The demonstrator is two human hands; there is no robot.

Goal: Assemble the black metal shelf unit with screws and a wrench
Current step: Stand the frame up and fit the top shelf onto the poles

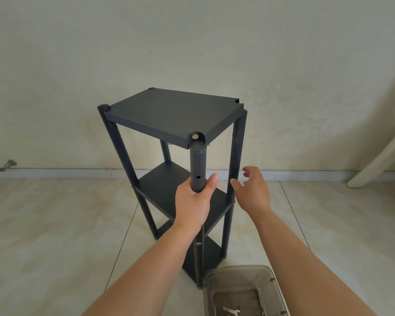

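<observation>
The black metal shelf unit (171, 115) stands upright on the tiled floor, with three shelves joined by round posts. A silver screw head (194, 136) shows at the near corner of the top shelf. My left hand (195, 201) grips the near front post (198, 165) just below a small hole in it. My right hand (252, 190) hovers open with spread fingers beside the right post (236, 156), at the height of the middle shelf, and I cannot tell if it touches. A pale wrench (232, 312) lies in the box by my right forearm.
A translucent grey plastic box (276, 290) sits on the floor at the shelf's near right foot. A white chair leg (379, 163) leans in at the far right. A small metal fitting (7, 165) lies by the skirting at the left. The wall stands close behind.
</observation>
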